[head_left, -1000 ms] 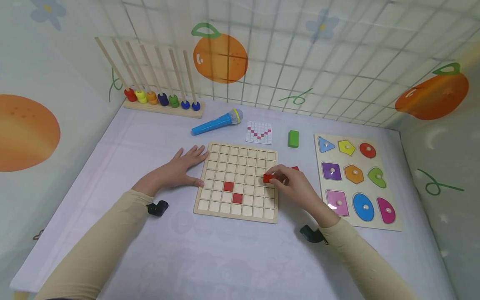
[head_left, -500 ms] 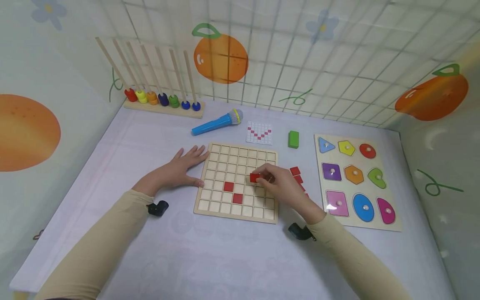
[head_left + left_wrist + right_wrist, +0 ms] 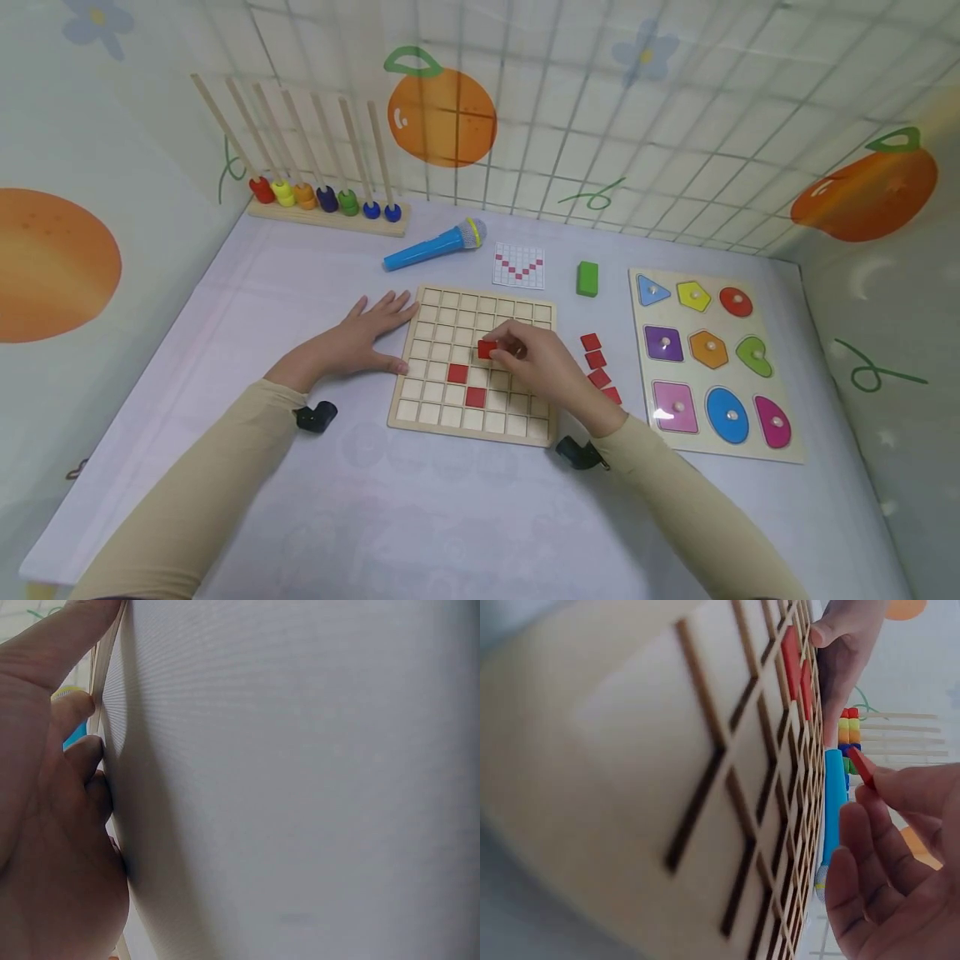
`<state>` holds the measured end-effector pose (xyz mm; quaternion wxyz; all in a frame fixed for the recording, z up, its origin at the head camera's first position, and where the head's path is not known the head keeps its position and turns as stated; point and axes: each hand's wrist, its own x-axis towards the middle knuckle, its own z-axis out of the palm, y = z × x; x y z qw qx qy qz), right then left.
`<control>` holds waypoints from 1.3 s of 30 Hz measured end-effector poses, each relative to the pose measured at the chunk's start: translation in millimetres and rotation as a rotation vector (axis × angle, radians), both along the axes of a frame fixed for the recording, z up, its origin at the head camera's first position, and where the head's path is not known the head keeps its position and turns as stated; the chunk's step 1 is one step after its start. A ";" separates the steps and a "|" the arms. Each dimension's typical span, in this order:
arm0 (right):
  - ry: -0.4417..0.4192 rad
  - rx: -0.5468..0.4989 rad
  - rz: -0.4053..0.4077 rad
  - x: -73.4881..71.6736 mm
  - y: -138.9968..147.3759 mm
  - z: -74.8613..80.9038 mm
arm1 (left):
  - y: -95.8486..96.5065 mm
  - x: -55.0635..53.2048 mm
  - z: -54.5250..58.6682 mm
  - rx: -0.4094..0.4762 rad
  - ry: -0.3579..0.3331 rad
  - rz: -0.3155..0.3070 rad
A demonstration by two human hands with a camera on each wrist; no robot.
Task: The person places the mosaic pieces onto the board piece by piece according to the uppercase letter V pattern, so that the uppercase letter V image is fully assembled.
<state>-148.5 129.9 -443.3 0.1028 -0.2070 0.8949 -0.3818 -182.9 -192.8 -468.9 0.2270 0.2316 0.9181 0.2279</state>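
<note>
My right hand point(image 3: 536, 358) pinches a small red square tile point(image 3: 487, 349) between thumb and fingertips, close over the middle of a wooden grid board point(image 3: 470, 436). In the right wrist view the pinched red tile point(image 3: 862, 767) is tilted, apart from the board's surface. Two red tiles lie in the grid, one red tile point(image 3: 457, 373) up and left of the other red tile point(image 3: 475, 397). My left hand point(image 3: 352, 340) lies flat with fingers spread, thumb and fingertips at the board's left edge. The left wrist view shows this hand point(image 3: 60, 795) against the white tabletop.
Several loose red tiles point(image 3: 596, 360) lie right of the board. Behind it are a pattern card point(image 3: 518, 266), a green block point(image 3: 587, 278) and a blue toy microphone point(image 3: 435, 247). A shape puzzle board point(image 3: 697, 398) lies at the right; a peg stacker point(image 3: 326, 218) stands back left.
My right hand has moved left across the board with the pinched red tile, from its right side to the middle. The loose tiles have come into view. The left hand stays still.
</note>
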 end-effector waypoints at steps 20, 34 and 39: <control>-0.018 0.044 0.067 -8.5 -42.1 -11.1 | -1.3 -1.2 -2.4 0.012 0.010 -0.009; 0.003 0.123 0.062 -8.8 -60.0 -9.6 | -1.1 -1.7 -3.0 0.008 0.011 -0.009; 0.026 0.156 0.071 -10.2 -65.6 -8.5 | -1.1 -2.2 -3.9 0.011 0.014 -0.010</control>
